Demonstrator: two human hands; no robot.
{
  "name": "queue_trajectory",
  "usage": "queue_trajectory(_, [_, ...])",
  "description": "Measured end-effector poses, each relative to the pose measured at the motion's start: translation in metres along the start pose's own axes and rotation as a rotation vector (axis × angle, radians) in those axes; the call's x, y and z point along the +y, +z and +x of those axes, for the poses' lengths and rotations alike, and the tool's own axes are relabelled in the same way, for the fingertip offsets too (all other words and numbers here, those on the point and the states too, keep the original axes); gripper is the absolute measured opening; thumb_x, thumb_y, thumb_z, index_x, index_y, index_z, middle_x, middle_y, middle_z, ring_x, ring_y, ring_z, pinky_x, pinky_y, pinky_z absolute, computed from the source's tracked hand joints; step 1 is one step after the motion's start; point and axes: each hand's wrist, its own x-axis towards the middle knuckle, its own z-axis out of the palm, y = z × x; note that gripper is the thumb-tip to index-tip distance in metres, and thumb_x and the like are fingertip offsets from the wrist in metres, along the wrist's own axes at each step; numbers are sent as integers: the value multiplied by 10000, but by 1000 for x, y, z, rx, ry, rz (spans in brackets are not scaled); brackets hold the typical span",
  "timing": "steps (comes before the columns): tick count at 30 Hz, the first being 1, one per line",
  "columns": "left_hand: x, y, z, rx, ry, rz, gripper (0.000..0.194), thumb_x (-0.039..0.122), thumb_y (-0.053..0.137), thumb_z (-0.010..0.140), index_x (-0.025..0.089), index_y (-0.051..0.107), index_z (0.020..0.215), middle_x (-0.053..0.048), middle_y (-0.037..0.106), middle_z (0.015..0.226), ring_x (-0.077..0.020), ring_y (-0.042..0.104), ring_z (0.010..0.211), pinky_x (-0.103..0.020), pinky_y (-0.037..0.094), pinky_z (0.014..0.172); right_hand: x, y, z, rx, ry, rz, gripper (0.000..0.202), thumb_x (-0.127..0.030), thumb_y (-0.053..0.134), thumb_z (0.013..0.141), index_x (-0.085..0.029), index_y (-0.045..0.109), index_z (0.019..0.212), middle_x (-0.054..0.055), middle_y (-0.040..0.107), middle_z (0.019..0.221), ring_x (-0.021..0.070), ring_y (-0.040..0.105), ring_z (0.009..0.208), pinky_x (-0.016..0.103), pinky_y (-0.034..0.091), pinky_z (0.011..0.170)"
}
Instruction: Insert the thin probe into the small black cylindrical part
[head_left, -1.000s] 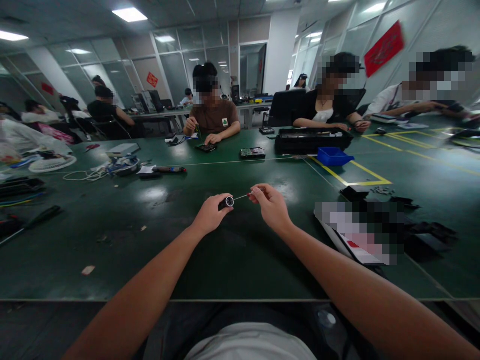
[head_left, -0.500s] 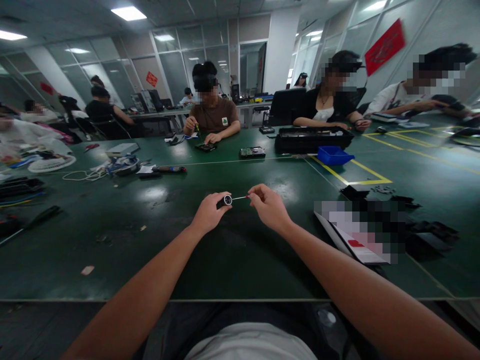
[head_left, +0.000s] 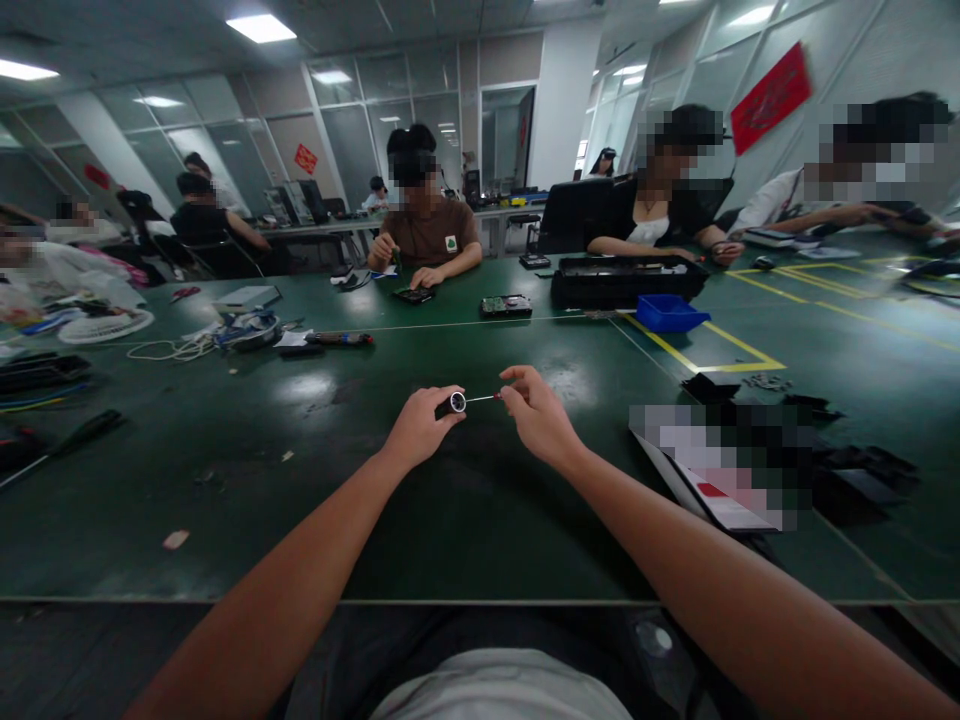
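Above the middle of the green table, my left hand is closed around a small dark cylinder with a pale ring at its end. My right hand pinches the red end of a thin metal rod, with some fingers slightly raised. The rod runs level between the two hands, its far tip at the cylinder. Whether the tip sits inside the cylinder is too small to tell.
A booklet and black parts lie at the right. Beyond are a blue tray, a long black case and a circuit-board device. A screwdriver lies far left. People sit across the table.
My right index finger has lifted slightly from the rod's red end. The cylinder and rod are nearly where they were, and the view has shifted very slightly.
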Motion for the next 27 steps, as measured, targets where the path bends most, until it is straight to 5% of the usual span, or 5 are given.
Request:
queue_trajectory(5, [1, -1, 0, -4, -11, 14, 355, 247, 695, 871, 230, 682, 1225, -57, 722, 1106, -251, 617, 1036, -412, 449, 954, 3, 1, 0, -22, 48, -2, 267, -426, 415, 962, -239, 594, 1027, -9, 597, 727, 170, 558, 625, 325, 434, 624])
queue_trajectory(11, [4, 1, 0, -8, -35, 27, 364, 281, 686, 876, 237, 673, 1237, -57, 722, 1077, -253, 616, 1003, -420, 452, 948, 3, 5, 5, 68, 101, 292, 216, -409, 602, 856, -206, 604, 932, 32, 666, 825, 172, 625, 741, 343, 516, 740])
queue_trajectory(17, [5, -2, 1, 34, 66, 4, 368, 270, 673, 891, 246, 654, 1258, -61, 699, 1206, -258, 593, 1110, -443, 417, 1012, 15, 5, 14, 68, 464, 682, 263, -432, 470, 933, -225, 546, 789, 30, 580, 639, 173, 572, 563, 405, 583, 705])
queue_trajectory(27, [3, -2, 3, -10, 21, 87, 348, 234, 688, 876, 241, 676, 1223, -71, 717, 1172, -267, 617, 1083, -456, 406, 985, 12, 3, 10, 149, 289, 553, 262, -479, 556, 881, -217, 568, 880, 18, 615, 782, 143, 586, 670, 282, 520, 607])
